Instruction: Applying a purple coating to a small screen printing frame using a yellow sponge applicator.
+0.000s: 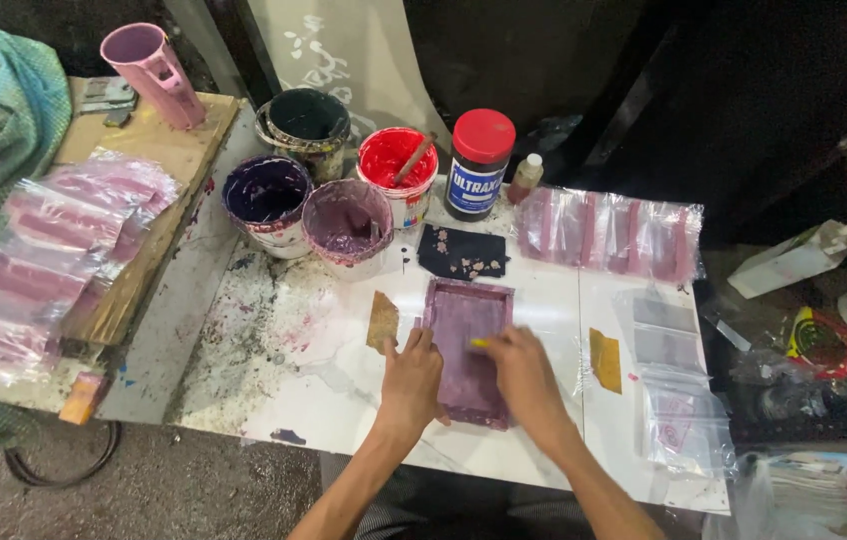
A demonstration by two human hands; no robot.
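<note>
A small purple-stained printing frame [463, 320] lies flat on the white table [323, 400] in front of me. My left hand [411, 378] rests on the frame's left edge with fingers pressed down. My right hand [521, 372] lies over the frame's right part and grips a small yellow piece [480, 343] against the screen. A brown scrap [382, 320] lies just left of the frame.
Behind the frame stand paint tubs: purple [265, 195], mauve [346, 220], red with a stick [396, 170], dark green [307, 120], and a red-lidded black jar [478, 165]. Clear plastic pouches lie at right [611, 232] and left [53, 250]. A pink cup [151, 70] stands on a wooden board.
</note>
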